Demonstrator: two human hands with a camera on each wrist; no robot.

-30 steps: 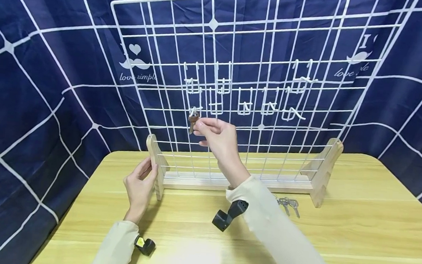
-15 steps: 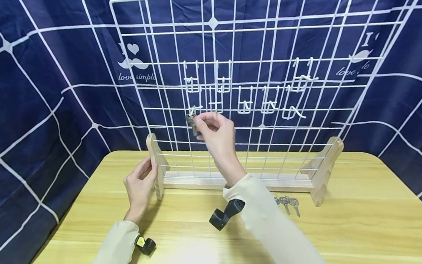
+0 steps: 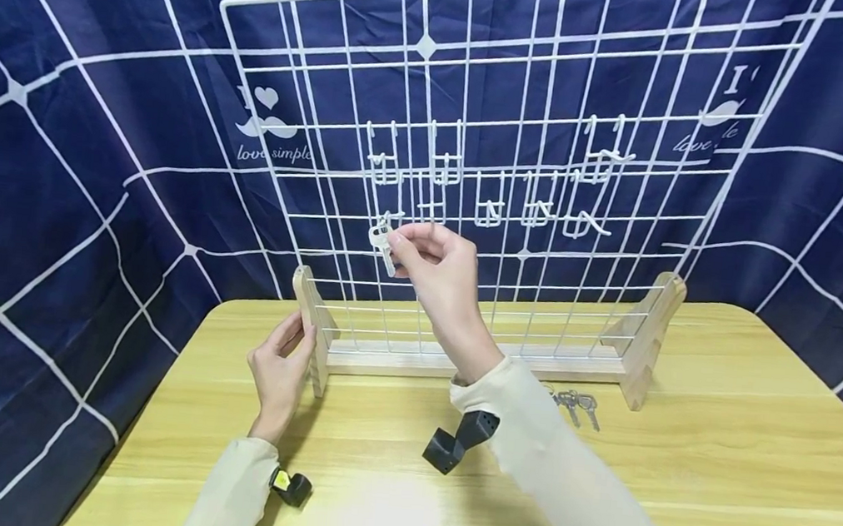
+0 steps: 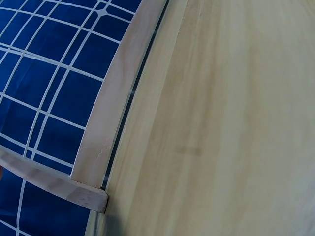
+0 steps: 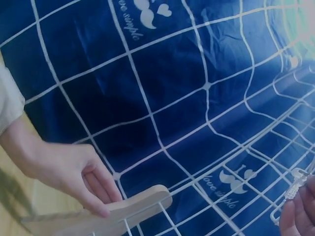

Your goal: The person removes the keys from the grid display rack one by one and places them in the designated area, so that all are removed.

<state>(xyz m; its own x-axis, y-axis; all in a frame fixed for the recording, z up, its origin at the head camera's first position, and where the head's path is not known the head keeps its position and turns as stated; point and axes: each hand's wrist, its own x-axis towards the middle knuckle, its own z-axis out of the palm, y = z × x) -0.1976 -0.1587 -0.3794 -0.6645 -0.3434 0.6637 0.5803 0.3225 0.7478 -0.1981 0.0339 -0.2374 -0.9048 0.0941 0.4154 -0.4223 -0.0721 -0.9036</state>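
Observation:
My right hand [image 3: 441, 277] pinches a silvery key [image 3: 380, 237] between thumb and fingertips, at the lower left hook [image 3: 389, 217] of the white wire grid. The key's head faces the camera, up against the hook's tip, and its blade slants down beside my fingertips. In the right wrist view the key [image 5: 294, 188] shows at the right edge, by the fingers [image 5: 303, 211]. My left hand [image 3: 282, 372] holds the wooden side support [image 3: 310, 328] of the grid's stand, thumb on the near face. The left wrist view shows the wooden stand [image 4: 115, 98] and tabletop, without the hand.
Several white hooks [image 3: 490, 210] hang in two rows on the wire grid [image 3: 484, 66]. More keys [image 3: 576, 406] lie on the wooden table [image 3: 710, 489] near the stand's right foot [image 3: 651, 342]. A dark blue patterned curtain [image 3: 54, 248] surrounds the table.
The key has turned in my right hand, from a narrow, darker look to its flat, bright face, while staying close to the hook. My left hand keeps its place on the stand.

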